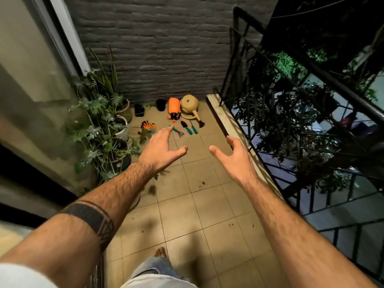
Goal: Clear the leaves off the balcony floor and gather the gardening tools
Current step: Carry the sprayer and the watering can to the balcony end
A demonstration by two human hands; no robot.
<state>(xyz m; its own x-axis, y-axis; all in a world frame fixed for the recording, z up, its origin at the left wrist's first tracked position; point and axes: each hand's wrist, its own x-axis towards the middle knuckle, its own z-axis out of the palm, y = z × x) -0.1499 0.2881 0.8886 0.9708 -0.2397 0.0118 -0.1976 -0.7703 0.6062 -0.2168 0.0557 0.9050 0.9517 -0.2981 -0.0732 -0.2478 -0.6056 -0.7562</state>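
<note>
Head view shows the left hand (160, 148) and right hand (232, 157) spread and holding nothing, apart above beige floor tiles (207, 204), teal-handled hand tools (188, 128) and orange plastic sprayer (174, 108) well beyond the fingertips, so gathering seems unstarted, needing a step forward and a crouch

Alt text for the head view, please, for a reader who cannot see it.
Both bare hands, left hand and right hand, reach forward open and empty over a tiled balcony floor. Ahead by the brick wall lie an orange sprayer, a beige watering can, gloves and teal-handled hand tools.
</note>
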